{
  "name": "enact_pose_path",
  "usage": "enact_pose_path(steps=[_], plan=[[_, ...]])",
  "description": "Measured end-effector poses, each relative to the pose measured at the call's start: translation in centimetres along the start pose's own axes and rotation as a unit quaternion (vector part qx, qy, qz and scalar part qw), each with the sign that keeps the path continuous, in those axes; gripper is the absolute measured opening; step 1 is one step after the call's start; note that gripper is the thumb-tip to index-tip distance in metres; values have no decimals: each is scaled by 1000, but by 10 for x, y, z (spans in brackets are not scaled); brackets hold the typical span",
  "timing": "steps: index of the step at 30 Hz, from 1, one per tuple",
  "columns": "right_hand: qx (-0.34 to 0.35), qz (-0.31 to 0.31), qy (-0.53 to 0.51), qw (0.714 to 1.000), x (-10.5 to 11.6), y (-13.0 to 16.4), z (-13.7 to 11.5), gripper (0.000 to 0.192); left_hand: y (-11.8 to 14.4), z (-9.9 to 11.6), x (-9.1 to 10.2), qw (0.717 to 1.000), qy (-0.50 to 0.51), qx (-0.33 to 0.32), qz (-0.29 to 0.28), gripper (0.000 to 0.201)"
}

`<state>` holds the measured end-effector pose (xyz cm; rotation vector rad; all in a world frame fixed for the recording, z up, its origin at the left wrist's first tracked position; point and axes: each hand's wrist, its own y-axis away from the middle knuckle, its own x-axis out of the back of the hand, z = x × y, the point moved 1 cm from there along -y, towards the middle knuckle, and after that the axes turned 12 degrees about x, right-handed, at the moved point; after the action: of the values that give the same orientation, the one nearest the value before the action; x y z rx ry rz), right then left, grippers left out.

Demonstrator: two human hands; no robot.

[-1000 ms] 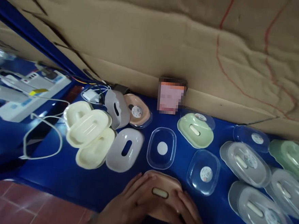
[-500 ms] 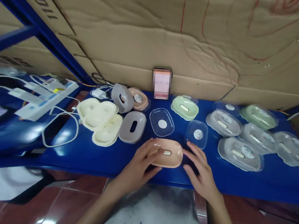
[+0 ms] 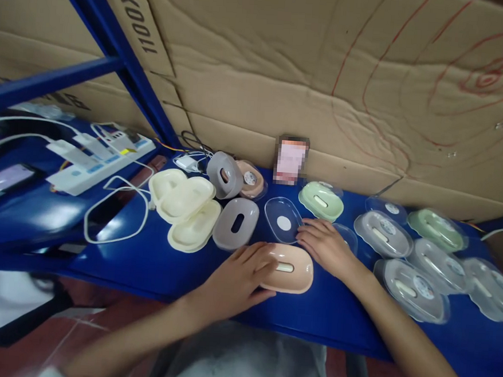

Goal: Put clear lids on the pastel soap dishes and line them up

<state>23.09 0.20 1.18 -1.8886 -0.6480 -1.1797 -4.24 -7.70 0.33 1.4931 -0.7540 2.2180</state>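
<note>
A peach oval soap dish (image 3: 301, 272) with a pale strip in its middle lies at the front of the blue table. My left hand (image 3: 234, 279) grips its left end, fingers over the top and thumb along the near side. Just beyond lies a clear oval lid (image 3: 276, 210) with a round white sticker. My right hand (image 3: 329, 245) reaches over the table, its stretched fingertips at the lid's right edge; its thumb is hidden. Partly behind that hand is another clear lid (image 3: 349, 235). A grey slotted dish part (image 3: 249, 225) lies left of the first lid.
Several cream shells (image 3: 186, 198) lie left, near another grey part (image 3: 230, 178) and a lidded peach dish (image 3: 254, 183). A green dish (image 3: 322, 202) and several lidded grey dishes (image 3: 381, 232) stand right. A power strip (image 3: 76, 170) with cables is far left; a phone (image 3: 291, 162) leans on cardboard.
My right hand has moved from beside the peach dish up and left to the clear lid. My left hand stays on the dish. The head view has turned and tilted.
</note>
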Motion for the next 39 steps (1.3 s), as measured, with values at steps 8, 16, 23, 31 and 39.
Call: enact_pose_path(steps=[8,16,23,31,39], plan=[[-250,257,-371,857,31,43,-7,21,-36,-7,-6,990,-107,-78,43,75],[-361,287,-605,650,39,54,-15,34,-34,-13,-7,987,-13,-100,128,88],[-327,155,-461,810,36,54,-30,49,-41,-20,-5,994,-13,-74,82,79],[-110,2,-30,993,36,53,-46,54,-45,-22,-8,997,55,-36,32,75],[18,12,57,998,4,39,-55,47,-40,-24,-14,999,27,-11,32,62]])
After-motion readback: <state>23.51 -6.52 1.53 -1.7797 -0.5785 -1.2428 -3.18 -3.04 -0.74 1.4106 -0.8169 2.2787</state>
